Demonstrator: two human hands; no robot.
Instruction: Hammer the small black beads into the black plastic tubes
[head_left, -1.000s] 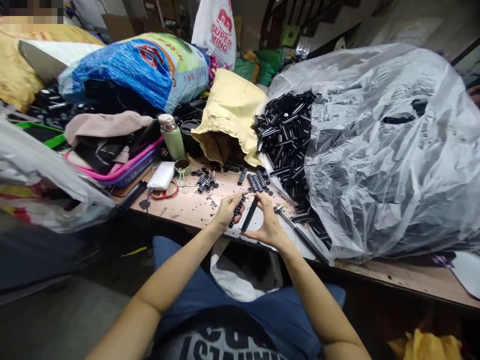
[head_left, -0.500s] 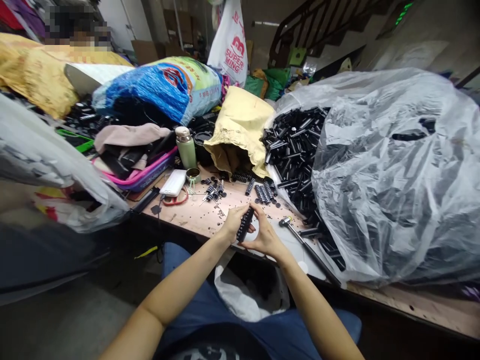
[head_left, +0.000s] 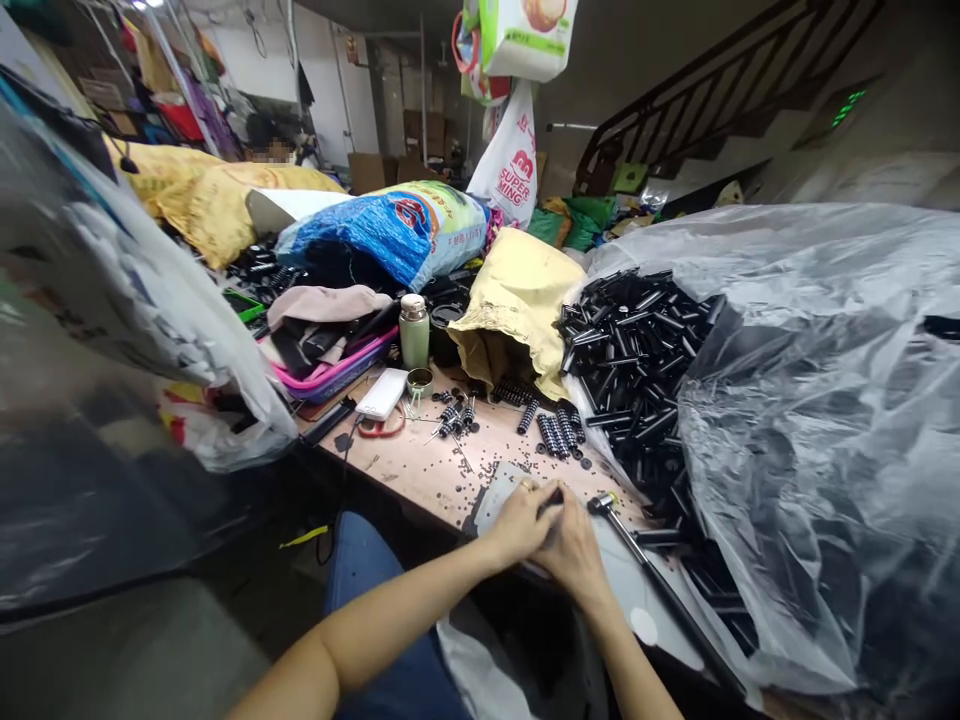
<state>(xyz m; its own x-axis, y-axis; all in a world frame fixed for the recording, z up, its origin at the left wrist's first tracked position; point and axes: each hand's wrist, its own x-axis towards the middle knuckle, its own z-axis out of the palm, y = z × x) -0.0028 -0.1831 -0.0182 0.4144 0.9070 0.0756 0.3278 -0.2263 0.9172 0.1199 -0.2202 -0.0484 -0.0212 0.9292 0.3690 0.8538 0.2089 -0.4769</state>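
Observation:
My left hand (head_left: 521, 522) and my right hand (head_left: 576, 548) meet at the table's front edge, fingers closed around a black tube (head_left: 555, 497). Only a dark bit of the tube shows between the fingers; the rest is hidden. Under and beyond the left hand lies a grey plate (head_left: 501, 490) on the pinkish tabletop (head_left: 390, 462). Just right of my hands is a hammer (head_left: 637, 555) with a black grip. Farther back stand several black ribbed cylinders (head_left: 553, 436) in a group, and small black bits are scattered over the tabletop.
At right a large clear plastic bag (head_left: 817, 420) spills black tubes (head_left: 637, 350). A yellow sack (head_left: 517, 300) lies open at the back. Leftward are a green flask (head_left: 414, 335), a white power bank (head_left: 383, 394), red scissors (head_left: 381, 430) and a pink-rimmed basket (head_left: 337, 375).
The head view has tilted up and turned left. My hands have drawn together around the black tube, whose rows of light dots showed between them before and are now covered.

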